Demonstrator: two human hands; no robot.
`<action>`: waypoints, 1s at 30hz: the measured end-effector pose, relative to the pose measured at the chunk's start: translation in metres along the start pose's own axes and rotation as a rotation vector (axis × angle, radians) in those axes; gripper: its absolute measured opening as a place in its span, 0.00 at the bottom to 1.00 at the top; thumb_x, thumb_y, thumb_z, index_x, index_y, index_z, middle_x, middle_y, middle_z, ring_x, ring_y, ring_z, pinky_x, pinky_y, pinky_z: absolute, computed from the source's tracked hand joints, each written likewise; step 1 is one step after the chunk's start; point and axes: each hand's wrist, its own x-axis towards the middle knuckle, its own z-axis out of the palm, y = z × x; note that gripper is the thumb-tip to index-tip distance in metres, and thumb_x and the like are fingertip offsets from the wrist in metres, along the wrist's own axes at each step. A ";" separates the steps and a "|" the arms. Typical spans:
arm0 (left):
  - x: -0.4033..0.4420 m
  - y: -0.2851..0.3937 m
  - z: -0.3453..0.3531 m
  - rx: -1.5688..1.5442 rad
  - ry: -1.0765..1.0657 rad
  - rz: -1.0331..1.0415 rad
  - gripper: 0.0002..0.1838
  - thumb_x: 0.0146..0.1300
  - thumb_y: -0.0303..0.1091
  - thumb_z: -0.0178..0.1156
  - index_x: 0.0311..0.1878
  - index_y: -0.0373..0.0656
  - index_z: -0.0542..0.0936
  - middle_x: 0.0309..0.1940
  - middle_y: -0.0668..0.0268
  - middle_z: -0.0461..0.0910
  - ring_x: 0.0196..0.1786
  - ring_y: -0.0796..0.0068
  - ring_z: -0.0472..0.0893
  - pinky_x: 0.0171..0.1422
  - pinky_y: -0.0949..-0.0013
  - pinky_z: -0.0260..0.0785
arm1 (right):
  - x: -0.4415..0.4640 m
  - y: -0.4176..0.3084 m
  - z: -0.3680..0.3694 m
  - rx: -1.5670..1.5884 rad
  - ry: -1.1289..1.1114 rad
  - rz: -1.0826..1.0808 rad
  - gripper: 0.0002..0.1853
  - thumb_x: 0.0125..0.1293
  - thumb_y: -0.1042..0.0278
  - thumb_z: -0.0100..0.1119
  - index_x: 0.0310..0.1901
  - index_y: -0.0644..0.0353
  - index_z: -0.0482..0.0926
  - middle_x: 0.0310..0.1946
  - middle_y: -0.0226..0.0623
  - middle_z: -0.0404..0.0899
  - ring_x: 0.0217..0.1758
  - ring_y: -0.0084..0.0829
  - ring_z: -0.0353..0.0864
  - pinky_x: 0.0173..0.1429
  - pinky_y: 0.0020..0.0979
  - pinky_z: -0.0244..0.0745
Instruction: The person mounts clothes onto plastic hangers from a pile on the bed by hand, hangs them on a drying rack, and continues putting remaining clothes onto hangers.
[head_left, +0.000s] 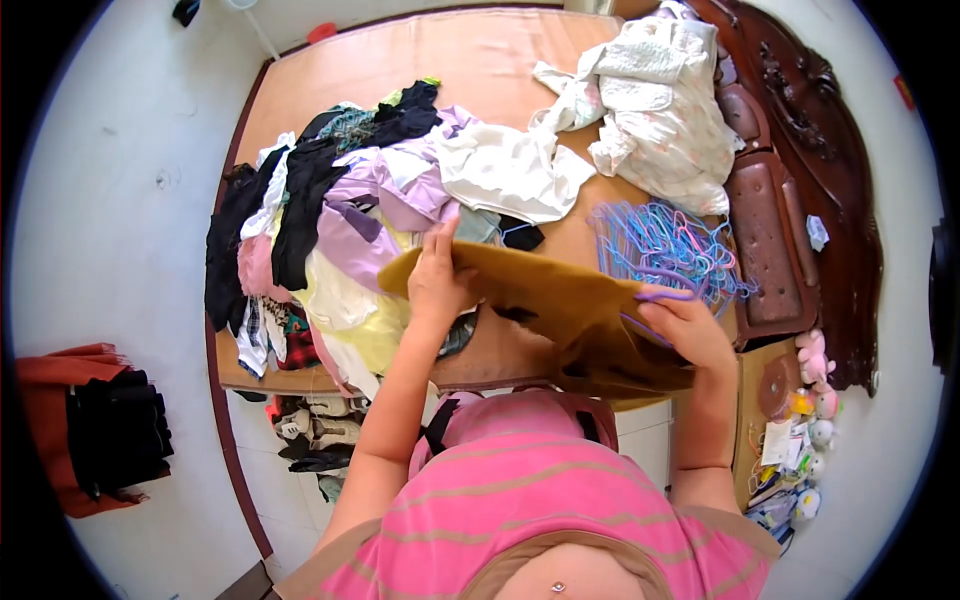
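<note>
A mustard-brown garment (560,290) is stretched between my two hands above the near edge of the bed. My left hand (437,275) is closed on its left end. At the right end, my right hand (685,320) grips a purple hanger (665,295), part of which is hidden by the cloth and fingers. Just beyond my right hand lies a tangled pile of blue, purple and pink hangers (655,240). A large heap of mixed clothes (375,200) spreads beyond and to the left of my left hand.
White patterned bedding (665,110) is piled at the back right, beside a carved dark headboard (800,130). A bedside surface (755,430) holds soft toys and papers. Dark and rust-coloured cloths (115,430) are at the far left. Shoes (325,425) stand below the bed edge.
</note>
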 end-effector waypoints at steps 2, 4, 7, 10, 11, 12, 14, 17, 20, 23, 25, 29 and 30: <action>0.004 -0.038 0.001 0.051 -0.106 -0.007 0.18 0.50 0.33 0.67 0.46 0.45 0.80 0.36 0.58 0.80 0.39 0.53 0.79 0.43 0.59 0.70 | -0.005 0.002 -0.018 0.044 0.029 0.039 0.11 0.66 0.73 0.56 0.48 0.66 0.78 0.36 0.27 0.78 0.40 0.16 0.72 0.44 0.19 0.70; 0.006 -0.055 -0.004 0.062 -0.039 -0.076 0.13 0.51 0.34 0.67 0.41 0.43 0.81 0.34 0.58 0.80 0.38 0.53 0.79 0.42 0.59 0.70 | 0.011 0.006 -0.035 0.002 0.013 -0.004 0.10 0.66 0.73 0.55 0.46 0.66 0.79 0.36 0.26 0.79 0.41 0.17 0.73 0.48 0.21 0.69; 0.006 -0.088 -0.003 0.129 -0.023 -0.222 0.10 0.52 0.35 0.66 0.37 0.43 0.82 0.32 0.58 0.80 0.37 0.54 0.79 0.42 0.59 0.70 | 0.049 0.017 -0.043 -0.166 0.106 -0.022 0.10 0.67 0.73 0.53 0.44 0.66 0.80 0.36 0.28 0.80 0.42 0.19 0.74 0.49 0.24 0.69; -0.002 -0.117 0.000 0.161 -0.070 -0.299 0.10 0.53 0.34 0.65 0.39 0.44 0.82 0.34 0.59 0.80 0.38 0.56 0.79 0.43 0.59 0.70 | 0.111 0.039 -0.037 -0.341 0.287 -0.149 0.09 0.67 0.70 0.53 0.41 0.65 0.80 0.33 0.34 0.82 0.37 0.25 0.77 0.43 0.27 0.69; -0.004 -0.122 -0.001 0.134 -0.055 -0.294 0.10 0.53 0.34 0.65 0.39 0.44 0.82 0.35 0.60 0.80 0.38 0.57 0.80 0.43 0.60 0.70 | 0.136 0.054 -0.038 -0.395 0.369 -0.359 0.09 0.66 0.68 0.53 0.41 0.63 0.80 0.31 0.37 0.82 0.34 0.28 0.78 0.41 0.29 0.69; -0.005 -0.127 -0.003 0.132 -0.056 -0.296 0.10 0.53 0.34 0.65 0.39 0.44 0.82 0.35 0.60 0.80 0.38 0.57 0.80 0.43 0.60 0.70 | 0.159 0.063 -0.040 -0.449 0.447 -0.380 0.09 0.66 0.66 0.54 0.41 0.60 0.80 0.30 0.40 0.81 0.32 0.34 0.79 0.39 0.32 0.70; -0.006 -0.138 -0.008 0.039 -0.120 -0.343 0.10 0.54 0.34 0.64 0.40 0.45 0.83 0.37 0.61 0.79 0.38 0.58 0.80 0.44 0.61 0.70 | 0.197 0.058 -0.049 -0.508 0.524 -0.401 0.09 0.66 0.64 0.55 0.41 0.58 0.80 0.30 0.43 0.80 0.31 0.40 0.79 0.37 0.35 0.70; -0.011 -0.175 -0.009 0.098 -0.089 -0.345 0.11 0.55 0.35 0.64 0.41 0.46 0.83 0.37 0.61 0.79 0.36 0.60 0.79 0.44 0.63 0.71 | 0.246 0.034 -0.060 -0.895 0.825 -0.495 0.09 0.65 0.59 0.56 0.40 0.54 0.81 0.28 0.44 0.79 0.32 0.49 0.78 0.35 0.41 0.70; -0.007 -0.191 -0.023 0.168 -0.074 -0.409 0.10 0.55 0.35 0.64 0.40 0.45 0.83 0.36 0.61 0.78 0.36 0.63 0.79 0.44 0.63 0.70 | 0.287 -0.005 -0.063 -0.970 0.949 -0.648 0.07 0.65 0.64 0.58 0.41 0.50 0.82 0.31 0.43 0.79 0.32 0.47 0.78 0.34 0.41 0.71; 0.001 -0.219 -0.038 0.163 -0.085 -0.561 0.10 0.56 0.36 0.63 0.42 0.49 0.82 0.38 0.62 0.78 0.39 0.59 0.79 0.46 0.61 0.71 | 0.310 -0.051 -0.041 -0.894 0.943 -0.893 0.08 0.63 0.70 0.57 0.43 0.50 0.82 0.33 0.41 0.80 0.33 0.45 0.79 0.34 0.39 0.71; 0.008 -0.249 -0.044 0.228 -0.034 -0.593 0.13 0.55 0.34 0.64 0.45 0.48 0.80 0.41 0.62 0.77 0.42 0.58 0.78 0.48 0.61 0.70 | 0.332 -0.059 -0.028 -0.883 0.903 -1.109 0.13 0.59 0.75 0.57 0.44 0.49 0.82 0.29 0.37 0.78 0.30 0.40 0.78 0.32 0.37 0.71; 0.038 -0.305 -0.055 0.461 0.124 -0.481 0.24 0.55 0.31 0.63 0.58 0.49 0.73 0.52 0.60 0.72 0.51 0.58 0.76 0.53 0.59 0.69 | 0.367 -0.023 0.027 -0.931 0.748 -1.046 0.17 0.57 0.77 0.57 0.46 0.47 0.82 0.23 0.33 0.72 0.26 0.35 0.75 0.31 0.34 0.71; 0.048 -0.314 -0.055 0.463 0.126 -0.487 0.24 0.55 0.31 0.63 0.58 0.49 0.73 0.52 0.60 0.72 0.51 0.58 0.76 0.53 0.59 0.69 | 0.375 -0.006 0.045 -0.942 0.681 -1.020 0.17 0.57 0.77 0.57 0.47 0.46 0.82 0.22 0.33 0.70 0.25 0.34 0.74 0.32 0.34 0.71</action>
